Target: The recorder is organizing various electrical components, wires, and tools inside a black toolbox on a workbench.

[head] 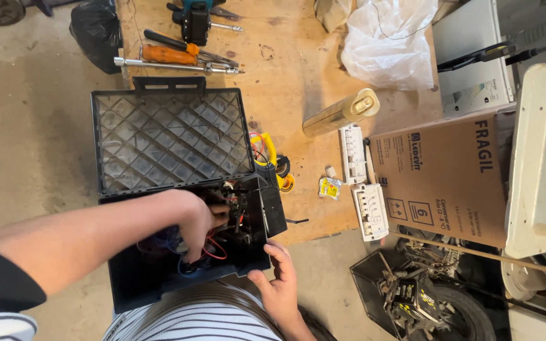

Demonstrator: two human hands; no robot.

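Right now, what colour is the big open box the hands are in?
Black: the toolbox has a criss-cross ribbed lid, seen best in the head view.

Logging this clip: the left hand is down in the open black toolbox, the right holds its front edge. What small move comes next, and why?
Probably lift the left hand out with one item: its fingers are already buried among the wires in the toolbox, while the right hand steadies the rim.
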